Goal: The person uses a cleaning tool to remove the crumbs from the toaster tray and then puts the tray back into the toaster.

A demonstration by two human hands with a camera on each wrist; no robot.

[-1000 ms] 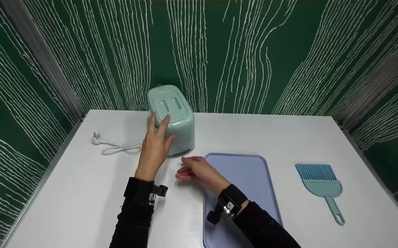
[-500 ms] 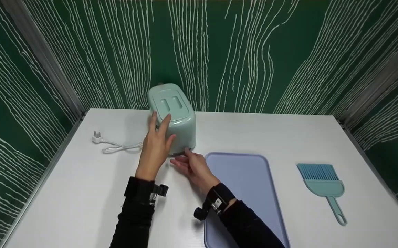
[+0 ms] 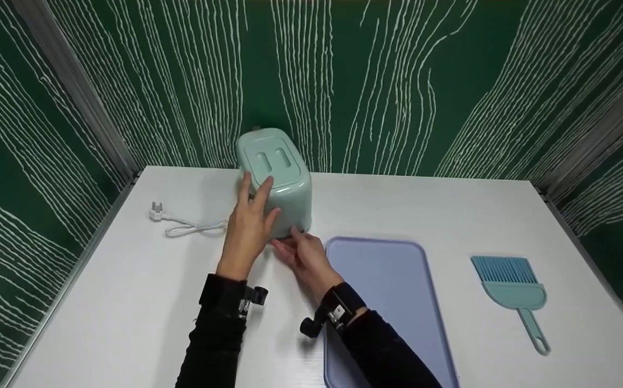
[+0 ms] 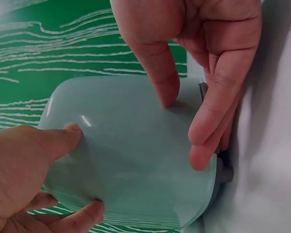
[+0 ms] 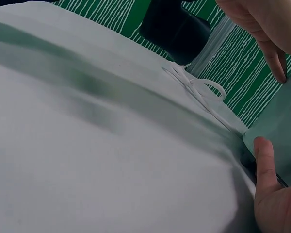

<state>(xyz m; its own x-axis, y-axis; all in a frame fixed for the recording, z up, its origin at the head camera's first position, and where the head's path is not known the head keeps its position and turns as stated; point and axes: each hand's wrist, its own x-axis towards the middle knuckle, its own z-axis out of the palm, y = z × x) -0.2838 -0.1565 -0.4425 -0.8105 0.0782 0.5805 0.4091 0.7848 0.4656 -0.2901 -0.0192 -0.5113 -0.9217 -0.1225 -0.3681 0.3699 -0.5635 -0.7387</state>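
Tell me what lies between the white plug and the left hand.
In the head view, a looped white cord lies on the table between the plug and the left hand.

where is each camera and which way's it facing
Head: on the head, facing forward and down at the mint appliance; left grip, right grip and sleeves show.
Left wrist: worn there, facing the appliance; both grips show.
Right wrist: worn there, facing across the table; both grips show.
Head and right wrist share the white cord.

Head view downward, wrist close-ups sharing appliance
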